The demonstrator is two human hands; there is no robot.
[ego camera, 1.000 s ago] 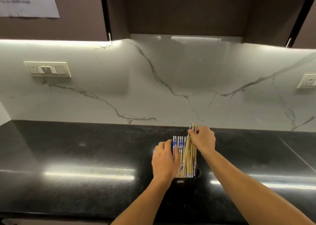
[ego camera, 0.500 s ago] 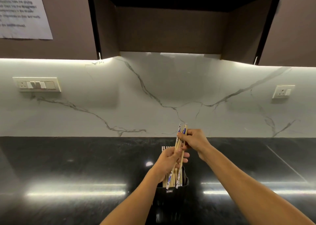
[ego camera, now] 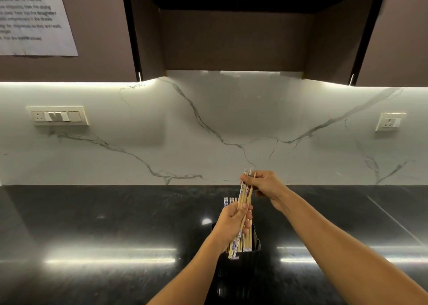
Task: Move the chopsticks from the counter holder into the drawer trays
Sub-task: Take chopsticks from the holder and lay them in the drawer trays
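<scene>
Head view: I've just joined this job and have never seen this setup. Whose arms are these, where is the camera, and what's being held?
There is no machine here. A person works with bare hands, and the single camera sits on their head, looking forward and down, so the arms reach in from the bottom edge. The left hand and the right hand both grip a small bundle of chopsticks, the right pinching near its top and the left lower down. Beneath them a black holder stands on the dark counter, with other chopsticks in it. Behind is a marble wall. No drawer is in view.
</scene>
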